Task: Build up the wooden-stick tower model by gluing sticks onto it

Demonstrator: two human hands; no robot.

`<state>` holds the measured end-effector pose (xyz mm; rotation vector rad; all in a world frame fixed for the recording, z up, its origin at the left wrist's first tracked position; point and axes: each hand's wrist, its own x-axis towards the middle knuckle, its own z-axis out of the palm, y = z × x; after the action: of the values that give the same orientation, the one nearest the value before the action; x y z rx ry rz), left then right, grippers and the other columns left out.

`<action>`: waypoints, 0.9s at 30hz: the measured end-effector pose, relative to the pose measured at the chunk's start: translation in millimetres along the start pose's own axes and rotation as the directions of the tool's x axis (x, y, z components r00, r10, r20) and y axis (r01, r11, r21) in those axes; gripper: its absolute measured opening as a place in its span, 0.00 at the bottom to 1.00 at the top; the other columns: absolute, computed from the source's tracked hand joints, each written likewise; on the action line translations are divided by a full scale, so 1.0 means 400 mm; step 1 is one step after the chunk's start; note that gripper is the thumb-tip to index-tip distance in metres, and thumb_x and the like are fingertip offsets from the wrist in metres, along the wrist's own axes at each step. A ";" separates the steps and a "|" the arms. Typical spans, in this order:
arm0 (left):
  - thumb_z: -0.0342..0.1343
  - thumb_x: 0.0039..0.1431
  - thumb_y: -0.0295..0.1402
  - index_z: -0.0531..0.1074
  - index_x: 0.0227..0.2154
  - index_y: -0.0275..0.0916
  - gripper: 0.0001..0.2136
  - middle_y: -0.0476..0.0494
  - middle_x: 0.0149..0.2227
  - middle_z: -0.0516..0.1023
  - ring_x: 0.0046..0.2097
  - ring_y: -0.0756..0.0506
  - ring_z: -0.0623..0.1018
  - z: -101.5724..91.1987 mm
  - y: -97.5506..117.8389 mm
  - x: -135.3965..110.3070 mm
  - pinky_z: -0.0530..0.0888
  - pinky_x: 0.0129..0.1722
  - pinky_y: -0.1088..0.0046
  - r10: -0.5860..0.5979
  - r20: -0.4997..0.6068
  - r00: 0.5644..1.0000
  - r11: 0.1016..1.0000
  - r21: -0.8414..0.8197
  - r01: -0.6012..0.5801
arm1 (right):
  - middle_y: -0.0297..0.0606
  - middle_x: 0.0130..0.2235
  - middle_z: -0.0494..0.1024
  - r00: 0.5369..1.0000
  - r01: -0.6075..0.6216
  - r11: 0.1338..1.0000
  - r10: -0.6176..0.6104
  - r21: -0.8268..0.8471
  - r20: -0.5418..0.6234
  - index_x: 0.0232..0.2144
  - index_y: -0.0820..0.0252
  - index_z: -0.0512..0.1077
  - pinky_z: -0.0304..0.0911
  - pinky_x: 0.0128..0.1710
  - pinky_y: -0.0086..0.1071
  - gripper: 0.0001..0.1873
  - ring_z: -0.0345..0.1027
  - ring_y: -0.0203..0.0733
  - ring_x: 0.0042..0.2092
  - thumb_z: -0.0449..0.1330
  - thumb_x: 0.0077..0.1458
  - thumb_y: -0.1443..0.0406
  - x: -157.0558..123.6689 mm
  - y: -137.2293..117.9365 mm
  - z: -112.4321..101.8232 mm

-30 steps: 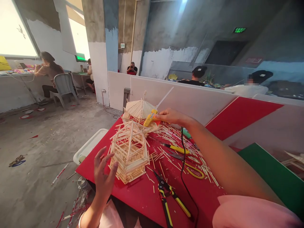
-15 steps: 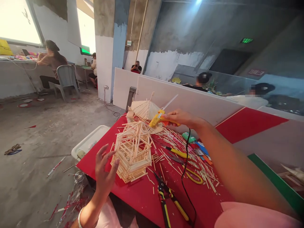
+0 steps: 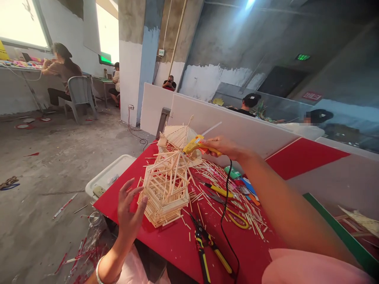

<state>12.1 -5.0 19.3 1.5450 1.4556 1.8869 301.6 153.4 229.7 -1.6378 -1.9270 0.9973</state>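
My right hand [image 3: 220, 146] grips a yellow hot glue gun [image 3: 193, 145] with a clear glue stick [image 3: 212, 128] poking from its back. Its nozzle is at the peak of a wooden stick frame [image 3: 166, 185], a many-sided model built of thin sticks; whether it touches cannot be made out. At the frame's left side, my left hand [image 3: 130, 205] has its fingers spread, thumb and fingertips close to the sticks, holding nothing. Behind the frame stands another stick piece with a slatted roof [image 3: 177, 135]. A black cord [image 3: 226, 205] hangs from the gun.
Loose sticks [image 3: 216, 173] litter the red tabletop [image 3: 166, 244], with pliers [image 3: 207, 244], scissors [image 3: 233, 215] and a yellow-handled cutter [image 3: 219, 190] among them. White partition boards [image 3: 225, 126] rise behind. A white bin [image 3: 111, 173] stands left of the table. Several people sit farther off.
The glue gun has moved slightly left and up, bringing its nozzle to the frame's peak. My left hand stays beside the frame with fingers spread. The view has shifted slightly.
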 end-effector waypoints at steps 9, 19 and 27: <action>0.58 0.61 0.38 0.76 0.42 0.44 0.09 0.41 0.58 0.69 0.59 0.40 0.70 -0.005 0.001 0.000 0.71 0.55 0.58 -0.007 0.020 1.000 1.000 0.009 0.007 | 0.37 0.24 0.74 0.997 -0.013 0.997 0.019 0.076 -0.081 0.22 0.59 0.78 0.48 0.21 0.29 0.26 0.54 0.29 0.22 0.65 0.45 0.41 0.011 0.005 0.053; 0.58 0.62 0.38 0.76 0.43 0.45 0.09 0.41 0.57 0.69 0.59 0.39 0.70 0.008 -0.003 -0.004 0.69 0.57 0.55 0.013 0.017 1.000 1.000 -0.013 -0.013 | 0.35 0.22 0.72 0.992 0.066 0.997 -0.068 -0.027 -0.111 0.23 0.60 0.78 0.48 0.20 0.28 0.30 0.54 0.29 0.22 0.64 0.43 0.38 -0.006 -0.029 0.023; 0.58 0.62 0.38 0.76 0.44 0.45 0.09 0.41 0.58 0.69 0.60 0.40 0.69 -0.024 -0.007 -0.001 0.68 0.58 0.55 -0.009 0.010 1.000 1.000 -0.025 0.010 | 0.36 0.23 0.73 0.969 0.105 0.987 -0.128 -0.119 -0.209 0.27 0.59 0.79 0.52 0.22 0.29 0.29 0.59 0.31 0.23 0.63 0.46 0.39 -0.117 -0.050 -0.028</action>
<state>2.9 -8.9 17.7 1.5309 1.4268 1.8826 306.5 110.1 257.9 -1.5960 -1.9310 0.6510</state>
